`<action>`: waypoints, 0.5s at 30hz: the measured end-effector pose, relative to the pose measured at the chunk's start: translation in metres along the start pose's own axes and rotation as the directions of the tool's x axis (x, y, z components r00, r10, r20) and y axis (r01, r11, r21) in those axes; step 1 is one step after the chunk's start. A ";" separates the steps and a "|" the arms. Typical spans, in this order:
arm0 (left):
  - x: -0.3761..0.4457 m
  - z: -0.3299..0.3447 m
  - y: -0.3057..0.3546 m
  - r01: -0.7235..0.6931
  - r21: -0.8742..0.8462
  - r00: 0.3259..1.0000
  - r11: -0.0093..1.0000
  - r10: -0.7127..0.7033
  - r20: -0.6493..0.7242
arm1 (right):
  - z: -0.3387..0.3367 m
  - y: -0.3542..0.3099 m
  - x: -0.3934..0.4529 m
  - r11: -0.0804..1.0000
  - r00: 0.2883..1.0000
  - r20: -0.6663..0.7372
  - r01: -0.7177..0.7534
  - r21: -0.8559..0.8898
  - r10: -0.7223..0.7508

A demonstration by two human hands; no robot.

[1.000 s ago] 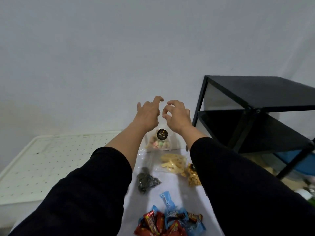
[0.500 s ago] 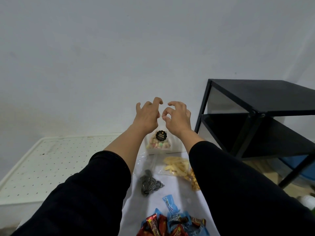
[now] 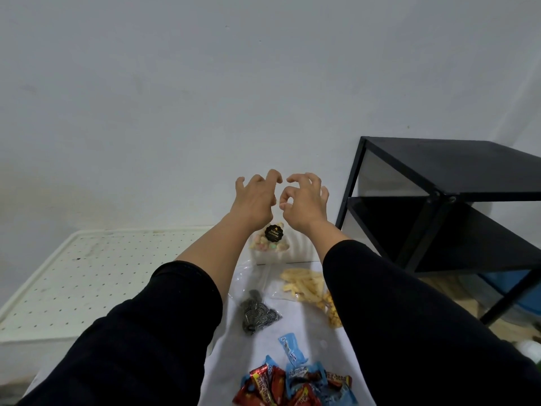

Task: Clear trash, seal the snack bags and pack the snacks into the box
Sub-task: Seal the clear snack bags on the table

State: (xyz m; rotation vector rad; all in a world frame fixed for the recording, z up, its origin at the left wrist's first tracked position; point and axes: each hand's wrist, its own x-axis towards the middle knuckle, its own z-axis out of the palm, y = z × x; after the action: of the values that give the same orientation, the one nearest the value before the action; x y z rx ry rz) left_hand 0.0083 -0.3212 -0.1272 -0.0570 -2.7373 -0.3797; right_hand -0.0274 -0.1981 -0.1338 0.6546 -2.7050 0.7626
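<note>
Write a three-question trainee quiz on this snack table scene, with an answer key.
1. True or false: the left hand grips a snack bag.
2. Which lies nearest the camera? A) wrapped candies B) bag with the black round label C) yellow stick snacks
3. Fill in: the shelf beside the right hand is ___ in colour.

Key: 1 false; 2 A; 3 black.

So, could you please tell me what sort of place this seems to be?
Probably a plain room at home: a bare white wall, a black metal shelf, and wrapped snacks spread on a white-covered surface.
</note>
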 end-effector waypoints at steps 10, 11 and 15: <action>-0.002 -0.004 -0.007 0.031 -0.038 0.999 0.999 -0.031 -0.007 | 0.003 -0.002 -0.005 0.998 0.999 -0.038 -0.003 0.068 0.005; -0.002 -0.004 -0.008 0.030 -0.040 1.000 0.999 -0.030 -0.008 | 0.002 -0.003 -0.005 0.999 1.000 -0.029 0.002 0.053 0.000; -0.006 -0.003 -0.012 -0.013 -0.062 1.000 0.998 0.012 -0.014 | -0.002 -0.004 -0.004 0.999 1.000 -0.024 0.005 0.044 -0.004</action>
State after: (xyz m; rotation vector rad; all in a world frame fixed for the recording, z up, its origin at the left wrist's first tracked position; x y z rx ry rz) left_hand 0.0135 -0.3336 -0.1301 -0.0876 -2.7098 -0.4593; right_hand -0.0217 -0.1990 -0.1322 0.6573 -2.6711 0.8255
